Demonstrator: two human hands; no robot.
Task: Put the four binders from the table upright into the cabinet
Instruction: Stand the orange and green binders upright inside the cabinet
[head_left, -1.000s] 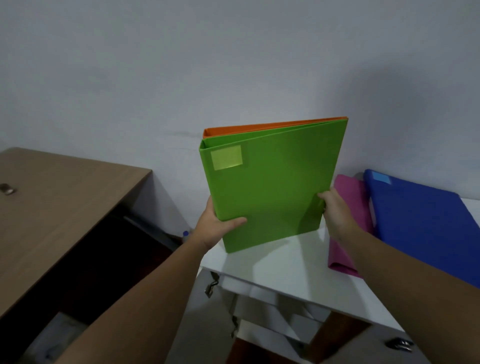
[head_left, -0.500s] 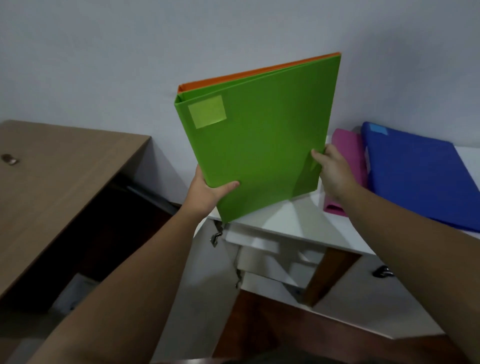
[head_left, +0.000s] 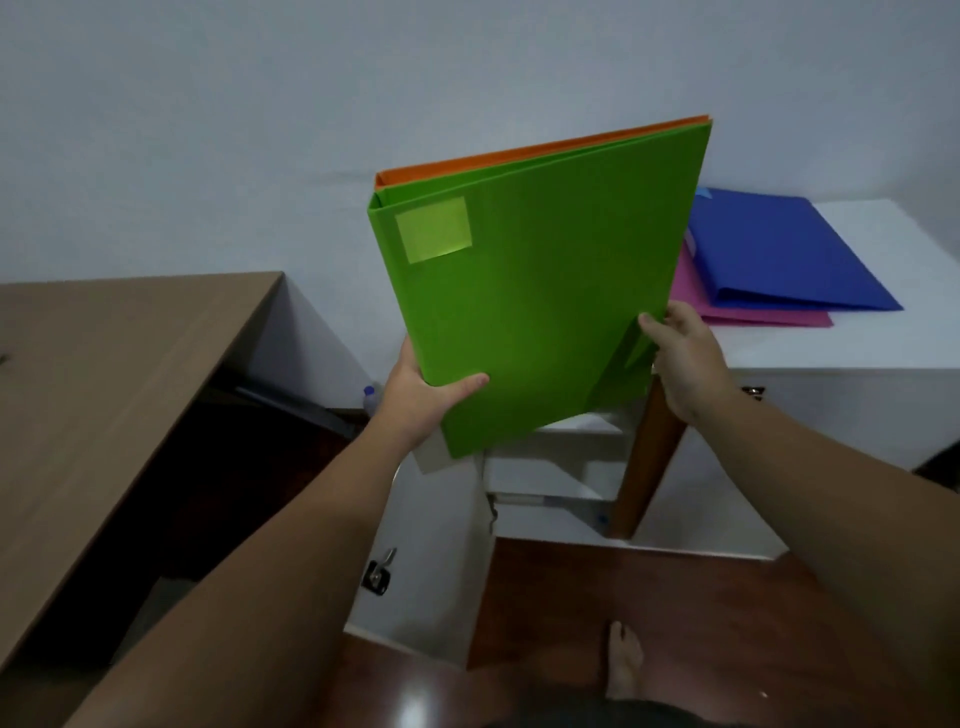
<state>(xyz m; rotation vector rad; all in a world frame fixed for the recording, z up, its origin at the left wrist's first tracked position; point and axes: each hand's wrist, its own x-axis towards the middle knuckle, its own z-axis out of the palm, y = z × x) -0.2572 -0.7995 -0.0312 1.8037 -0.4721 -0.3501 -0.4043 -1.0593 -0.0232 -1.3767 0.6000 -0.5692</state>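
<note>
**Two binders held in the air, two flat on the table**

Both arms stretched forward and up. Left hand (head_left: 423, 397) clamped on the lower spine corner of the green binder (head_left: 530, 312), thumb across the front cover, fingers hidden behind. Right hand (head_left: 685, 358) gripped the lower part of the open edge, thumb tip on the cover, fingers wrapped behind. Whether the rear fingers also pressed the orange binder (head_left: 498, 156) could not be told.

Held clear of the table (head_left: 857, 343), in front of its left end. Orange binder directly behind the green one, only its top edge showing. Long axis near upright, top tilted to the right; spine to the left, open edge to the right, front cover toward the camera.

A paler yellow-green label (head_left: 434, 228) at the upper left of the front cover, blank as far as could be read. No writing visible anywhere.

Blue binder (head_left: 779, 254) flat on the table, lying on the pink binder (head_left: 748, 314), whose near and left edges showed beneath it. A pale label at the blue binder's far corner, too small to read.

Brown top (head_left: 104, 374) at left, well apart from the binders.
</note>
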